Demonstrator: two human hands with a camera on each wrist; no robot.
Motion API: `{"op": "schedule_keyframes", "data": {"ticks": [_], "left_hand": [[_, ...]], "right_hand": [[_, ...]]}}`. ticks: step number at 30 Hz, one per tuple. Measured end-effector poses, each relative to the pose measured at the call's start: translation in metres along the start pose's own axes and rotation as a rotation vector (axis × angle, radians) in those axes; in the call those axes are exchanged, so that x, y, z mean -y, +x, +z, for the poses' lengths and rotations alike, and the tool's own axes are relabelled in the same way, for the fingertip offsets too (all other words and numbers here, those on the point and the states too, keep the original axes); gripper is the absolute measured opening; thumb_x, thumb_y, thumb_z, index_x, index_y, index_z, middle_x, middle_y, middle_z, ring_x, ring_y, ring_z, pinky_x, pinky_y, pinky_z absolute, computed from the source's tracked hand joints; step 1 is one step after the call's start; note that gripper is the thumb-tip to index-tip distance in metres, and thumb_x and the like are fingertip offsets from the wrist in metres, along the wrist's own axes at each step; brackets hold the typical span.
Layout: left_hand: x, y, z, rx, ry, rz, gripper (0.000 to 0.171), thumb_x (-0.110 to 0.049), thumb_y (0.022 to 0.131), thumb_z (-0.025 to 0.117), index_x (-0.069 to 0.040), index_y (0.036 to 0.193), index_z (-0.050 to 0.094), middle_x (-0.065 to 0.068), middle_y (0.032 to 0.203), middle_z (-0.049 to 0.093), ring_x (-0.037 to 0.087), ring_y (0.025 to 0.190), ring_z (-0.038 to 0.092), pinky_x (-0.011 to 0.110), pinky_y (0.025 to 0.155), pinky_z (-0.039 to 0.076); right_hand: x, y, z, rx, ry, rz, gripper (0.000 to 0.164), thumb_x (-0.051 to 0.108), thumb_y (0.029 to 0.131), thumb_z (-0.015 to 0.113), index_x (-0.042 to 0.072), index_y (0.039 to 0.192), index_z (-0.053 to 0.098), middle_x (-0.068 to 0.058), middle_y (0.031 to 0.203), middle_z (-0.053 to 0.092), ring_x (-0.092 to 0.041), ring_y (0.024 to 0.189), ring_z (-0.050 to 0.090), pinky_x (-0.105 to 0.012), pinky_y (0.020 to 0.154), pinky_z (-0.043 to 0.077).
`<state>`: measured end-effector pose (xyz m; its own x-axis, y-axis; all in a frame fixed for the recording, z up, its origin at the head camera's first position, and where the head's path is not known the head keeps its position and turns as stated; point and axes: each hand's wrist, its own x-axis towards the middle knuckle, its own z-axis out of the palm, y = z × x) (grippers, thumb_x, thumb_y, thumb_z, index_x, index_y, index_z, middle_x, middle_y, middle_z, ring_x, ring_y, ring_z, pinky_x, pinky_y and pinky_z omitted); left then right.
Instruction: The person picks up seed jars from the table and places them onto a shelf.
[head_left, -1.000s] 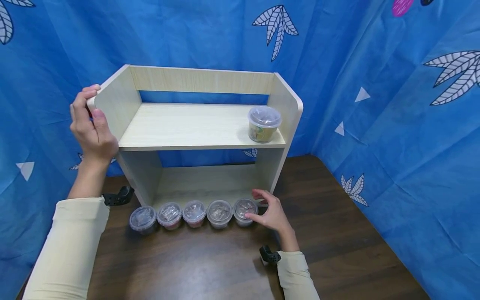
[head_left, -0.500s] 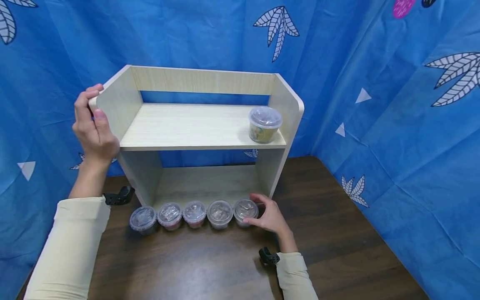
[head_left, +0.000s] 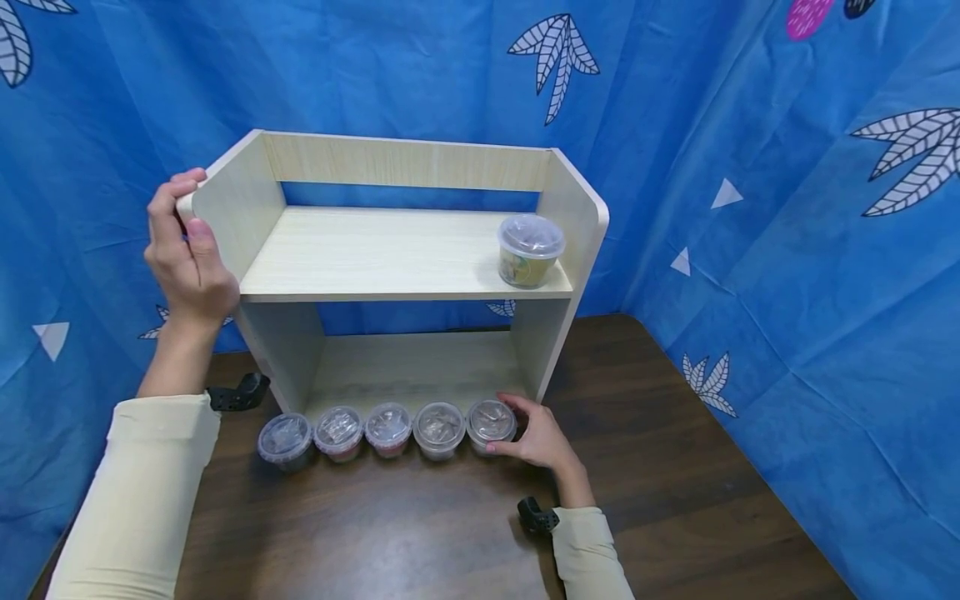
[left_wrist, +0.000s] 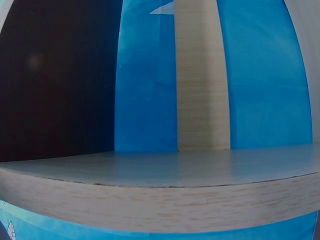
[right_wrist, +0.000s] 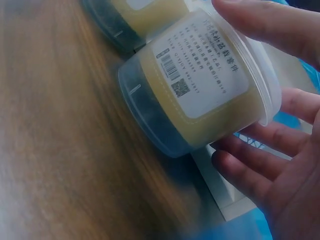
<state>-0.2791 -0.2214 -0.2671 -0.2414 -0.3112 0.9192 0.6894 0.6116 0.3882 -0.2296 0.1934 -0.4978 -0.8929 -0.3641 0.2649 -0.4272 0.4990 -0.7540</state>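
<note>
My left hand (head_left: 191, 258) grips the front edge of the left side panel of a pale wooden two-tier shelf (head_left: 405, 250), thumb on the inner face. Below, my right hand (head_left: 538, 435) holds the rightmost lidded plastic tub (head_left: 491, 422) of a row in front of the shelf. In the right wrist view, the thumb lies along the lid of this tub (right_wrist: 200, 80), whose yellow band bears a white printed label, and the fingers curl round its far side. The left wrist view shows shelf boards (left_wrist: 160, 205) but no fingers.
Several similar tubs (head_left: 387, 429) stand side by side to the left on the dark wooden table (head_left: 420, 533). Another lidded tub (head_left: 528, 250) sits at the right end of the upper shelf board. Blue patterned cloth (head_left: 420, 67) hangs behind and to the right.
My right hand has moved slightly left and closed in around the rightmost tub. My left hand keeps its grip on the shelf.
</note>
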Motion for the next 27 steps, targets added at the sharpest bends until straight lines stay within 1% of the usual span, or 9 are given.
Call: {"op": "schedule_keyframes", "data": {"ticks": [3, 8, 11, 14, 17, 23, 27], "left_hand": [[0.001, -0.002, 0.0, -0.001, -0.002, -0.003, 0.04, -0.028, 0.093, 0.039, -0.003, 0.12, 0.055, 0.002, 0.13, 0.061, 0.015, 0.116, 0.062, 0.026, 0.099, 0.045], [0.002, -0.005, -0.001, -0.004, -0.005, -0.007, 0.04, -0.029, 0.093, 0.039, -0.003, 0.12, 0.055, 0.003, 0.13, 0.061, 0.015, 0.116, 0.061, 0.027, 0.1, 0.045], [0.001, -0.004, 0.0, -0.004, -0.003, -0.008, 0.038, -0.024, 0.093, 0.039, -0.002, 0.12, 0.055, 0.003, 0.13, 0.061, 0.015, 0.116, 0.061, 0.028, 0.1, 0.046], [-0.001, -0.002, 0.003, -0.001, -0.006, -0.01, 0.036, -0.019, 0.092, 0.039, -0.002, 0.12, 0.055, 0.002, 0.13, 0.061, 0.015, 0.117, 0.061, 0.029, 0.1, 0.046], [-0.004, 0.0, 0.006, -0.001, -0.018, -0.014, 0.037, -0.018, 0.092, 0.038, -0.002, 0.12, 0.055, 0.002, 0.131, 0.061, 0.014, 0.117, 0.061, 0.029, 0.101, 0.045], [-0.009, 0.002, 0.004, -0.015, -0.023, -0.025, 0.036, -0.016, 0.091, 0.038, -0.002, 0.119, 0.055, 0.003, 0.129, 0.061, 0.013, 0.113, 0.062, 0.027, 0.1, 0.045], [-0.009, 0.0, 0.003, -0.007, -0.016, -0.027, 0.036, -0.013, 0.09, 0.037, -0.002, 0.12, 0.055, 0.003, 0.13, 0.061, 0.013, 0.114, 0.062, 0.027, 0.1, 0.045]], "right_hand": [[-0.002, -0.002, 0.002, 0.004, -0.002, 0.013, 0.081, 0.028, 0.067, 0.09, -0.001, 0.134, 0.057, -0.01, 0.121, 0.066, -0.023, 0.097, 0.065, -0.039, 0.084, 0.055], [-0.004, -0.004, 0.004, 0.029, 0.007, 0.042, 0.08, 0.03, 0.068, 0.089, 0.002, 0.136, 0.056, -0.008, 0.121, 0.066, -0.02, 0.096, 0.064, -0.037, 0.083, 0.055], [-0.005, -0.004, 0.002, 0.049, 0.02, 0.04, 0.081, 0.029, 0.069, 0.089, 0.001, 0.137, 0.055, -0.009, 0.122, 0.065, -0.02, 0.096, 0.065, -0.035, 0.083, 0.055], [-0.005, -0.002, -0.001, 0.052, 0.018, 0.031, 0.082, 0.028, 0.069, 0.089, 0.0, 0.137, 0.053, -0.011, 0.121, 0.065, -0.021, 0.096, 0.065, -0.034, 0.082, 0.055], [-0.005, -0.001, -0.003, 0.051, 0.016, 0.037, 0.083, 0.028, 0.069, 0.089, -0.001, 0.138, 0.053, -0.012, 0.121, 0.065, -0.022, 0.097, 0.066, -0.035, 0.082, 0.056], [-0.005, 0.002, -0.002, 0.109, 0.032, 0.105, 0.086, 0.03, 0.07, 0.088, 0.004, 0.142, 0.05, -0.008, 0.126, 0.063, -0.02, 0.102, 0.064, -0.033, 0.087, 0.054], [-0.005, 0.001, -0.002, 0.106, 0.055, 0.118, 0.083, 0.027, 0.07, 0.089, 0.005, 0.141, 0.051, -0.007, 0.124, 0.063, -0.019, 0.102, 0.064, -0.034, 0.087, 0.054]]}}
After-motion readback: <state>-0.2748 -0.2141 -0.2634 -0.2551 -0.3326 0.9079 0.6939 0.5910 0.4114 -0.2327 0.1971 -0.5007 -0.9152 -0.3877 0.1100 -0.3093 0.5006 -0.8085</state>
